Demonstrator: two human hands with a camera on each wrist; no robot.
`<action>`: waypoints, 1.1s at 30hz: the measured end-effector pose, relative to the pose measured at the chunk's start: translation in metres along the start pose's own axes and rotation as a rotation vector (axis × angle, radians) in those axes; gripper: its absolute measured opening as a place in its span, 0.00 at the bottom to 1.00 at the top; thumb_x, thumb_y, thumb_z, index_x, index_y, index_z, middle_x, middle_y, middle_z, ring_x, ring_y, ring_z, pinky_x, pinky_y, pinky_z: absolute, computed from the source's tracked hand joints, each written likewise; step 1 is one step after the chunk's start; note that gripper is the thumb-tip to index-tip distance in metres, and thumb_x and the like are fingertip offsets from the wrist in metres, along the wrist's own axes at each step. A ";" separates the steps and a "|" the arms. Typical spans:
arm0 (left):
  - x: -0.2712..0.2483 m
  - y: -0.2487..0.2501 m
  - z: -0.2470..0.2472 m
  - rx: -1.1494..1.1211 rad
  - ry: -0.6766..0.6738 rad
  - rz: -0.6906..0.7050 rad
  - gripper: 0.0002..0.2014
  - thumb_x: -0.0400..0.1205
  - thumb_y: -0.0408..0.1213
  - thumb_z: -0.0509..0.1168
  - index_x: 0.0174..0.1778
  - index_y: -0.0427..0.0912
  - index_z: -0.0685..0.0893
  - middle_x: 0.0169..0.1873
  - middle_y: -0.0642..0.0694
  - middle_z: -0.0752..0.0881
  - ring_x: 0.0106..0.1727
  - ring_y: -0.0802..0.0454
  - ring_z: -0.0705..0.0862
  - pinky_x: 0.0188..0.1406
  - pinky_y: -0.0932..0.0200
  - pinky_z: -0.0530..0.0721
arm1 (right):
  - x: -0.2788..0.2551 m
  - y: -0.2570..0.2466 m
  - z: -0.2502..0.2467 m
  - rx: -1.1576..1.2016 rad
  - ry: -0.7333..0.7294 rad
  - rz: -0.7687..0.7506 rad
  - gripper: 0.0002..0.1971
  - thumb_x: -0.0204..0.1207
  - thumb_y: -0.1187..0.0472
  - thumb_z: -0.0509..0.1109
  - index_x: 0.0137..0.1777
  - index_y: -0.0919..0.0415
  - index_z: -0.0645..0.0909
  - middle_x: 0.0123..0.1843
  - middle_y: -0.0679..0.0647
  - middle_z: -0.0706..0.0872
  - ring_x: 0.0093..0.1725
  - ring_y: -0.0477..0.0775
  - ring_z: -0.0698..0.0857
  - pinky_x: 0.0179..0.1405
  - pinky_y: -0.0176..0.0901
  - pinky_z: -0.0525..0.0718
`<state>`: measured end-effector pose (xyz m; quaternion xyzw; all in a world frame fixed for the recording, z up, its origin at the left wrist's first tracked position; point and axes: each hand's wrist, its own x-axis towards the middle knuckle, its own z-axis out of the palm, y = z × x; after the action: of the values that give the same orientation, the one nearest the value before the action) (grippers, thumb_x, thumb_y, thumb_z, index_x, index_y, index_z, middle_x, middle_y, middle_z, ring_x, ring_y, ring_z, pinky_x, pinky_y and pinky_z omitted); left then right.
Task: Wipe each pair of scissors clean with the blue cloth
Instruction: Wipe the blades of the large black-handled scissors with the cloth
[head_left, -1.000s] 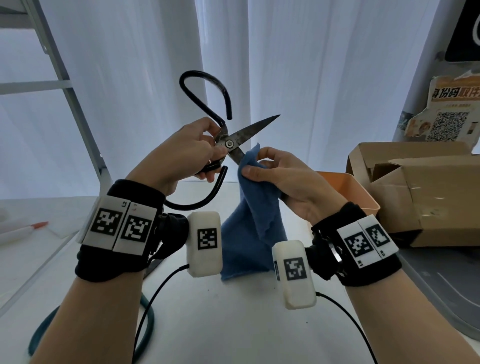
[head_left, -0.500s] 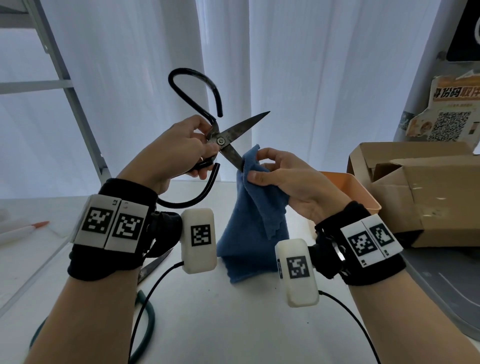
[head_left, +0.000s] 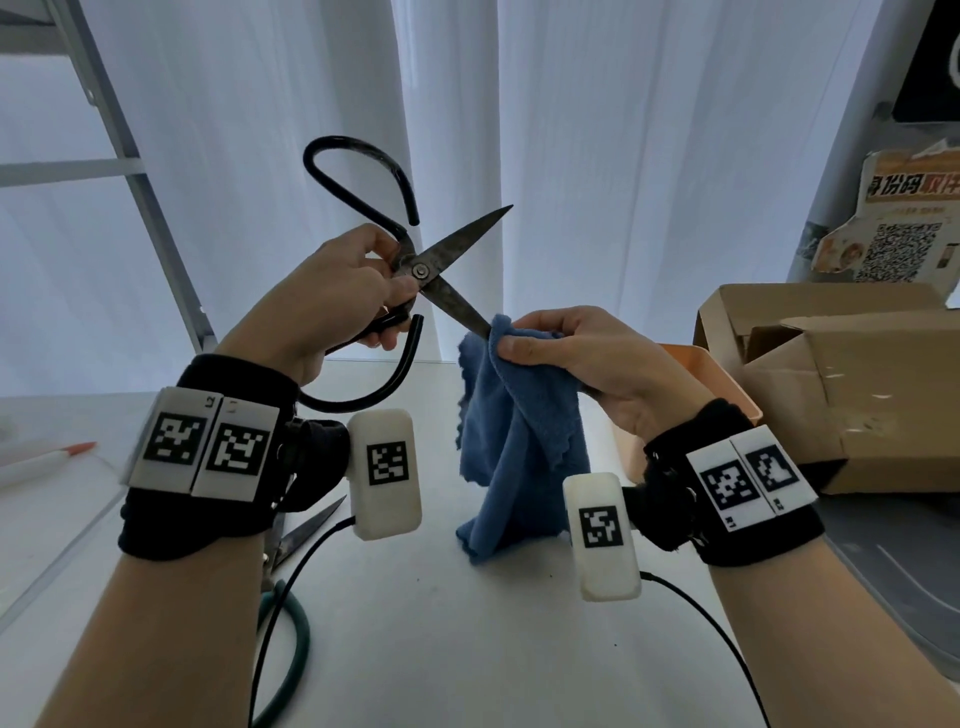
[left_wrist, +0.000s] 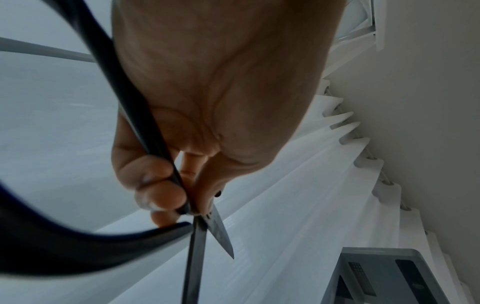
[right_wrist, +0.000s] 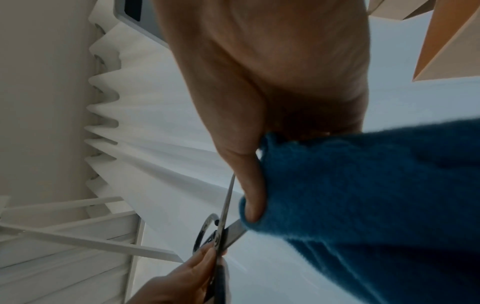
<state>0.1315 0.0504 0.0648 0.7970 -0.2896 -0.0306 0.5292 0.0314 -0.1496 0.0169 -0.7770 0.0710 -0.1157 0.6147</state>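
My left hand (head_left: 358, 296) grips a pair of black-handled scissors (head_left: 421, 270) near the pivot, held up with the blades spread wide. My right hand (head_left: 561, 348) pinches the blue cloth (head_left: 514, 431) around the tip of the lower blade; the cloth hangs down to the table. The upper blade points up and right, bare. From the left wrist, the scissors (left_wrist: 205, 232) show past my curled fingers (left_wrist: 155, 185). From the right wrist, the cloth (right_wrist: 363, 195) wraps my thumb against the blade (right_wrist: 233, 232). A second pair with green handles (head_left: 296, 551) lies on the table under my left wrist.
An orange tub (head_left: 717, 384) stands behind my right hand, and an open cardboard box (head_left: 852, 384) to its right. A pen (head_left: 47, 457) lies at the far left. White curtains hang behind. A metal frame (head_left: 145, 208) rises at the left.
The cloth has slid outward along the lower blade from near the pivot to its tip. The scissors have shifted slightly left.
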 end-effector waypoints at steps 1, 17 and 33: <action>0.000 0.000 -0.001 0.004 0.011 0.003 0.03 0.87 0.30 0.62 0.55 0.40 0.78 0.32 0.44 0.83 0.23 0.52 0.79 0.27 0.58 0.74 | 0.000 0.001 -0.001 0.006 0.040 0.001 0.13 0.74 0.56 0.79 0.55 0.61 0.90 0.51 0.58 0.93 0.50 0.51 0.91 0.53 0.43 0.90; -0.004 0.004 0.009 0.105 -0.125 0.030 0.04 0.86 0.30 0.64 0.56 0.40 0.79 0.33 0.42 0.82 0.23 0.54 0.79 0.28 0.59 0.75 | -0.004 -0.009 0.008 0.325 -0.079 -0.084 0.14 0.82 0.66 0.60 0.59 0.69 0.86 0.53 0.60 0.88 0.54 0.51 0.84 0.63 0.45 0.83; -0.006 0.013 0.032 0.154 -0.196 0.103 0.05 0.87 0.30 0.63 0.52 0.46 0.77 0.28 0.44 0.81 0.23 0.52 0.79 0.21 0.64 0.76 | 0.003 -0.002 0.018 0.473 0.039 -0.029 0.25 0.73 0.70 0.78 0.69 0.72 0.77 0.54 0.66 0.91 0.49 0.58 0.91 0.52 0.46 0.90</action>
<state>0.1094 0.0234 0.0600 0.8125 -0.3820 -0.0584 0.4364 0.0388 -0.1327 0.0155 -0.6100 0.0425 -0.1529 0.7763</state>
